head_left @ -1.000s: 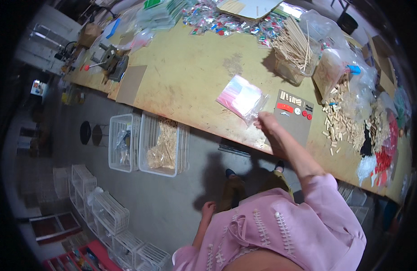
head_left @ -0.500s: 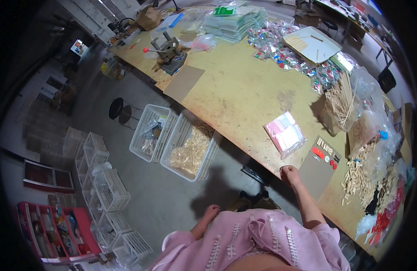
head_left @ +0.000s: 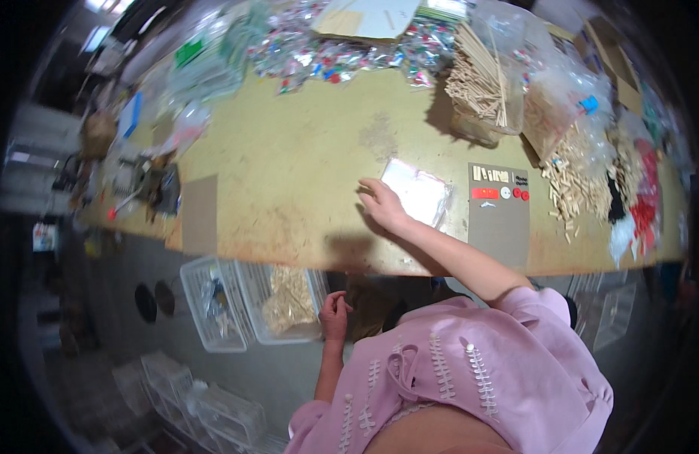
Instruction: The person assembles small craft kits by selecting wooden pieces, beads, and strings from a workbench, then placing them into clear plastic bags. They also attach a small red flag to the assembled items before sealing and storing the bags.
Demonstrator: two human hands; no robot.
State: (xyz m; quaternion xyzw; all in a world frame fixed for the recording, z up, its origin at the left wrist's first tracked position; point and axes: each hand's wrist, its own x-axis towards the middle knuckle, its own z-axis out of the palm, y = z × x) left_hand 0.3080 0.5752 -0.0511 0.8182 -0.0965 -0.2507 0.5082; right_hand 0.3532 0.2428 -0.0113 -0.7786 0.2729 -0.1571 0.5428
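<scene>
My right hand [head_left: 381,204] reaches over the table, its fingers stretched out and slightly apart with nothing seen in them. It is beside the left edge of a stack of clear plastic bags [head_left: 416,189], partly covering it. My left hand [head_left: 334,314] hangs in front of the table edge near the crates, loosely bent, fingers apart, holding nothing visible. Right of the bags lies a grey board [head_left: 498,234]. Along its top are short wooden pieces [head_left: 489,175], a red rectangular piece [head_left: 485,194], a white disc [head_left: 505,193], red discs [head_left: 520,194] and small black parts [head_left: 521,181].
Loose wooden pegs [head_left: 573,181] spread at the right, near a clear container of wooden sticks [head_left: 478,91]. Filled small packets [head_left: 327,57] and a white tray [head_left: 365,19] line the back. A hand press [head_left: 156,181] stands left; plastic crates [head_left: 247,333] sit below the edge.
The view has turned toward the right of the table. My right hand has moved from the front edge to beside the bags, its fingers opening. My left hand has moved forward.
</scene>
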